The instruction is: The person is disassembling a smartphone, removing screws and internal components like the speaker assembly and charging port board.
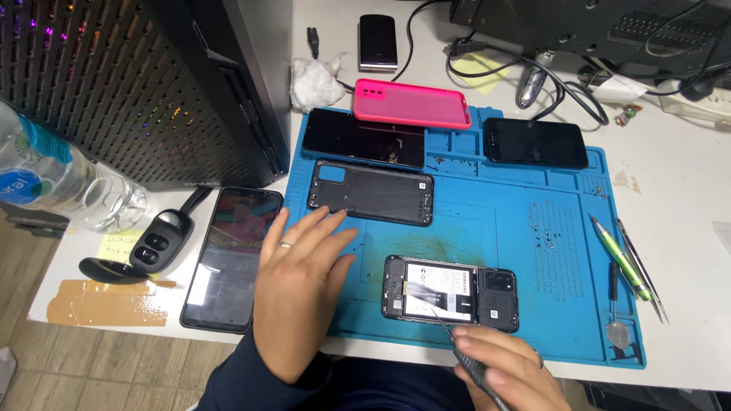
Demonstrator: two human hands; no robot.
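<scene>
We see the opened phone (451, 293) near the blue mat's (563, 304) front edge; right hand (506, 369) grips a screwdriver (457, 342) closed, left hand (301, 293) flat, empty (fragile innards: hold by frame edges).

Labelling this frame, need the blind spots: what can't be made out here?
All head view:
- Tool tip on the opened phone: too thin to tell its type or exact contact point.
- Right hand: cut off by the bottom edge; the grip on the tool handle only partly shows.
- Blue mat under the left hand: hidden by the hand.
- Specks on the mat: too small to identify.
</scene>
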